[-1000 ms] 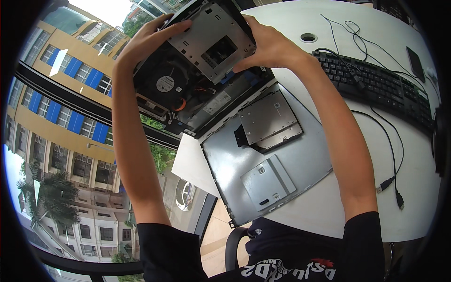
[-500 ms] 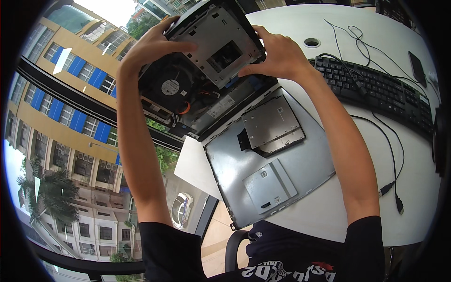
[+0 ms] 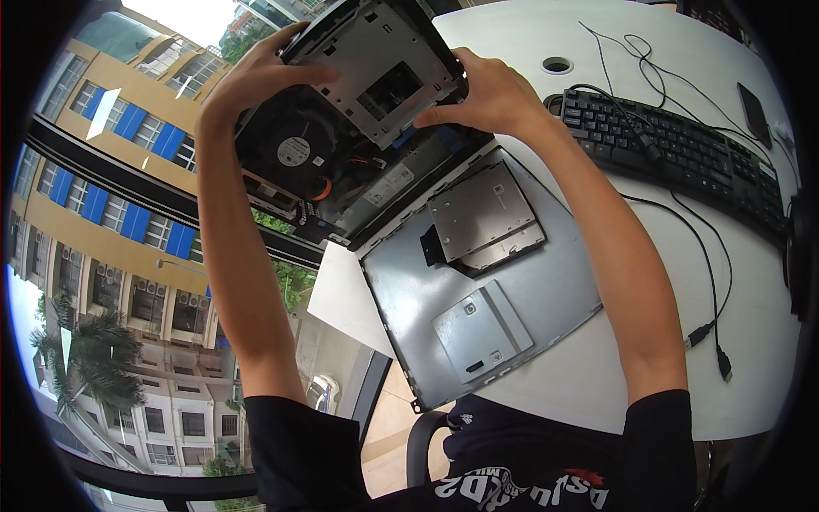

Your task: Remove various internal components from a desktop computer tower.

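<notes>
An opened desktop computer case stands at the table's far left, beside the window. Across its far part lies a silver metal drive cage with a square cutout. My left hand is closed on the cage's left side, thumb flat on the metal and fingertips hidden beyond the edge. From the right, my right hand grips the opposite side, its thumb along the near edge and its fingers partly hidden. A black fan and orange wiring show inside the case, nearer me than the cage.
A grey metal side panel lies in front of the case, with a slim optical drive on it. To the right are a black keyboard, loose cables, a phone and a round cable hole in the white table.
The whole view has shifted slightly, so the case, panel and hands all appear a little further left and up. Both hands keep the same grip on the drive cage.
</notes>
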The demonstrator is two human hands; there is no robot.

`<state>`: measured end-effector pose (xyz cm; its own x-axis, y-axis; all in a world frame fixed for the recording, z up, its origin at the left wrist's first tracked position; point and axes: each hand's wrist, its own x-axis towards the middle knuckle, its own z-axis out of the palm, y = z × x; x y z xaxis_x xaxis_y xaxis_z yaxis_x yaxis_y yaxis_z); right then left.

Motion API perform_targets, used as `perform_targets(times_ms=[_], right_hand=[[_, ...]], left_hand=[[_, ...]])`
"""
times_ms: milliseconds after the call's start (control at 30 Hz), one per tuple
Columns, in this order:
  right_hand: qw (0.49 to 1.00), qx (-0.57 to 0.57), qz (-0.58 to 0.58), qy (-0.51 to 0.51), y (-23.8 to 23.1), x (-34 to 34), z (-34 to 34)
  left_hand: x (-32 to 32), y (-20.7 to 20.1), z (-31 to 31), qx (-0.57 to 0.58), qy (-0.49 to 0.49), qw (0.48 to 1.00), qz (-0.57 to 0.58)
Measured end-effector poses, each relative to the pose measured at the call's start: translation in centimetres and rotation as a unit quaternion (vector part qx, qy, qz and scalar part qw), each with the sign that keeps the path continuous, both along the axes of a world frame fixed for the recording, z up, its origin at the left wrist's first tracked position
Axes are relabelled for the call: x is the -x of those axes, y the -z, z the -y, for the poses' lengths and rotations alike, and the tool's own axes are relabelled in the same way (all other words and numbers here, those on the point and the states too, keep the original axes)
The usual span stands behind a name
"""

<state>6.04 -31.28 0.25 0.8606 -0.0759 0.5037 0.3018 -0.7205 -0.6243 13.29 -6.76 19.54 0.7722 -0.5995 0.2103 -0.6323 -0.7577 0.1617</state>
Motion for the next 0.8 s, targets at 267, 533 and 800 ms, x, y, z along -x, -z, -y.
perform_targets(times_ms=[267, 533, 800], right_hand=[[0.996, -0.004, 0.031, 0.082, 1.8, -2.2, -1.4], [0.998, -0.065, 0.017, 0.0, 0.5, -0.4, -1.0], [0.997, -0.034, 0.053, -0.041, 0.4, -0.7, -0.7]], left_hand=[[-2.7, -0.3, -0.6, -0.044, 0.033, 0.998, 0.043], [1.2, 0.2, 0.4, -0.029, -0.032, 0.999, 0.003], [5.3, 1.9, 2.1, 0.003, -0.017, 0.999, 0.035]])
